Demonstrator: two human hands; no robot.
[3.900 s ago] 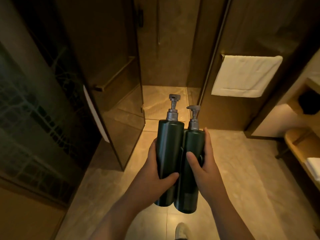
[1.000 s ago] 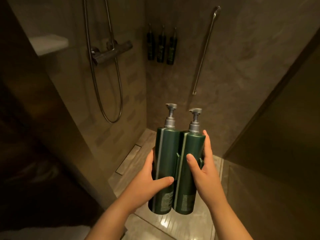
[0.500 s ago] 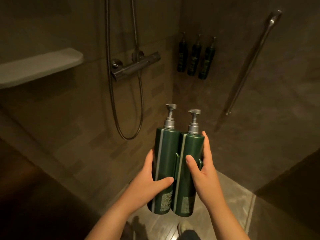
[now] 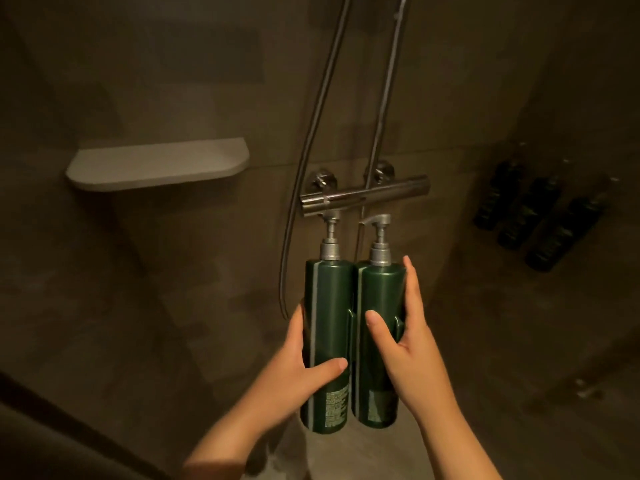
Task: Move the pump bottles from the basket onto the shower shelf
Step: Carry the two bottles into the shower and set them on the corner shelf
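Below and right of the shower shelf's [image 4: 156, 168] rounded right end, two green bottles stand upright in the air, side by side and touching, in front of the chrome mixer bar [image 4: 363, 197]. The left hand [image 4: 298, 368] grips the left pump bottle [image 4: 329, 306], thumb across its front; the right hand [image 4: 405, 337] clasps the right pump bottle [image 4: 379, 292]. Three dark bottles [image 4: 533, 213], perhaps wall-mounted, show blurred at far right.
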